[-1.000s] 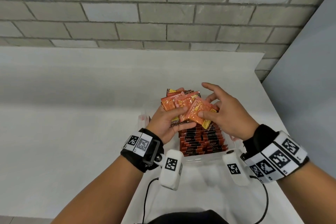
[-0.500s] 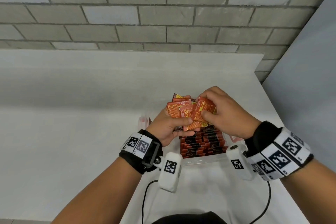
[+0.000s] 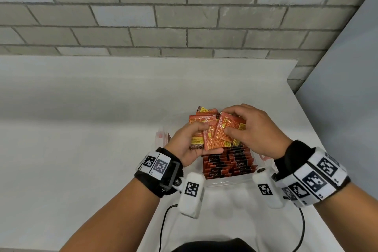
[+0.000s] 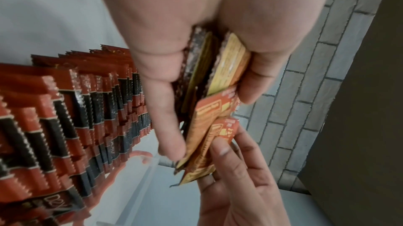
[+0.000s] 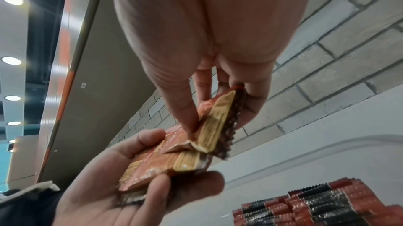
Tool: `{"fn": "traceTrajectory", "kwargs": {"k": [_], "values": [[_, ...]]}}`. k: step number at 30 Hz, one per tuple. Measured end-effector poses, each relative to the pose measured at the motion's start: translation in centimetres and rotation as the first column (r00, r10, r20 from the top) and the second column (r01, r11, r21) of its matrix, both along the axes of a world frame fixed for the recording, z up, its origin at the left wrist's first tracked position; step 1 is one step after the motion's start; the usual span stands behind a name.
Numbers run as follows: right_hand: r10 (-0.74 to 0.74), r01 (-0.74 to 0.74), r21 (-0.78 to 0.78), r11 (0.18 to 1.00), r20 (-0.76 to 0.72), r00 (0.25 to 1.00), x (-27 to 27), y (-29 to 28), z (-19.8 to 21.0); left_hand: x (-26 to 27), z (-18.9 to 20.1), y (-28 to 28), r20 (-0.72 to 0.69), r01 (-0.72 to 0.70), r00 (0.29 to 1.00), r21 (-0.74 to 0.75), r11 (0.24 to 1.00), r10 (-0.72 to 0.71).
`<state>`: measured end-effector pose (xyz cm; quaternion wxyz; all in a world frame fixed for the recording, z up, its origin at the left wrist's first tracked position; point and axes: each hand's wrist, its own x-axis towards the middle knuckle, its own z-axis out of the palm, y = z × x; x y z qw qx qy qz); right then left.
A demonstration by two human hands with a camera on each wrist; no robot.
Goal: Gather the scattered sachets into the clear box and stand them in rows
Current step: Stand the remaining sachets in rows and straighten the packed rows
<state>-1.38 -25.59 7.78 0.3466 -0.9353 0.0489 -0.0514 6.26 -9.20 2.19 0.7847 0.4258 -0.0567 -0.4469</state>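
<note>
Sachets fill most of the clear box point(image 3: 229, 182), standing on edge in tight rows point(image 3: 229, 164), red and black tops up, two rows side by side as far as the head view shows. Left of the box lies bare white table point(image 3: 81, 129), running back to a grey brick wall point(image 3: 184, 16). Just above the box, on its left side, the left hand point(image 3: 189, 142) is raised palm up and holds a loose bundle of orange sachets point(image 3: 201, 129); the thumb presses across the front of the bundle and the fingers curl behind it, so the packets are clamped flat between them. The left wrist view shows the bundle edge-on, several packets thick, squeezed between thumb and fingers, with the standing rows point(image 4: 65, 109) below and to the side. Above the middle of the box, one orange sachet point(image 3: 230, 129) overlaps the bundle's right edge and tilts a little. Over the right side of the box the right hand point(image 3: 254, 131) pinches that sachet, thumb on its printed face and fingertips behind; the right wrist view shows the same pinch, the packet's lower corner touching the bundle point(image 5: 165, 166) in the other palm. Both wrists carry bands with black-and-white markers, and white camera pods hang near the box's front wall.
</note>
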Motion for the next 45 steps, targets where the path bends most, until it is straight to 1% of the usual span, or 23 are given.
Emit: {"fn": "traceTrajectory", "kwargs": {"k": [2,7,10,12,14,16,18,20,21,22,23,24,27,29,34,36,39,41,45], "values": [[-0.001,0.001,0.015,1.000,-0.003,1.000,0.1,0.0,-0.1,0.2,0.2,-0.1,0.015,-0.008,1.000,-0.010,1.000,0.008],[-0.004,0.002,0.083,0.997,0.025,1.000,0.4,0.3,-0.2,0.4,0.7,-0.3,0.097,-0.069,0.993,0.025,0.997,0.066],[-0.017,0.015,0.104,0.994,0.022,1.000,0.4,0.4,-0.2,0.4,0.5,-0.4,0.094,-0.107,0.990,0.019,0.994,0.105],[-0.039,0.041,0.146,0.988,-0.020,0.999,0.3,0.5,-0.2,0.5,0.4,-0.3,0.053,-0.132,0.990,0.000,0.991,0.131],[-0.047,0.057,0.155,0.986,-0.065,0.997,0.1,0.4,-0.2,0.7,0.2,-0.1,-0.003,-0.151,0.988,-0.030,0.988,0.151],[-0.033,0.052,0.163,0.985,-0.114,0.993,0.0,0.0,-0.3,0.8,0.2,0.2,-0.006,-0.168,0.986,-0.023,0.986,0.168],[-0.033,0.069,0.229,0.971,-0.156,0.987,-0.1,-0.3,-0.3,0.9,0.3,0.5,0.029,-0.166,0.986,-0.016,0.986,0.166],[-0.065,0.126,0.359,0.925,-0.178,0.982,-0.2,-0.7,-0.3,0.7,0.4,0.8,0.076,-0.170,0.983,0.003,0.985,0.169],[-0.077,0.161,0.462,0.872,-0.194,0.978,-0.3,-0.7,-0.2,0.7,0.4,0.9,0.092,-0.175,0.981,0.011,0.985,0.173],[-0.081,0.197,0.570,0.798,-0.222,0.972,-0.4,-0.7,0.0,0.6,0.3,0.9,0.103,-0.174,0.980,0.011,0.985,0.172],[-0.077,0.224,0.648,0.728,-0.248,0.966,-0.5,-0.6,0.0,0.5,0.3,0.9,0.115,-0.175,0.978,0.011,0.984,0.173],[-0.074,0.237,0.681,0.693,-0.260,0.963,-0.5,-0.5,0.0,0.4,0.3,0.8,0.128,-0.178,0.976,0.011,0.984,0.175],[-0.095,0.248,0.642,0.726,-0.263,0.960,-0.4,0.1,-0.5,-0.1,0.3,0.2,0.191,-0.165,0.969,0.010,0.986,0.160],[-0.107,0.256,0.639,0.725,-0.263,0.959,-0.3,0.5,-0.9,-0.3,0.3,-0.1,0.223,-0.171,0.961,0.020,0.985,0.162],[-0.091,0.243,0.690,0.682,-0.250,0.964,-0.4,0.5,-1.1,-0.4,0.5,-0.1,0.225,-0.206,0.955,0.028,0.978,0.195],[-0.123,0.250,0.705,0.663,-0.227,0.966,-0.4,0.3,-1.0,-0.2,0.5,0.1,0.174,-0.224,0.961,0.029,0.974,0.215],[-0.189,0.272,0.741,0.614,-0.197,0.962,-0.2,-0.1,-0.9,0.3,0.7,0.3,0.048,-0.251,0.967,0.016,0.968,0.250],[-0.199,0.269,0.767,0.582,-0.187,0.962,-0.1,-0.2,-0.9,0.2,0.8,0.4,0.065,-0.227,0.972,0.019,0.974,0.225],[-0.179,0.283,0.787,0.549,-0.220,0.959,0.1,0.2,-1.2,-0.4,0.7,0.1,0.163,-0.186,0.971,0.073,0.980,0.172]]}}
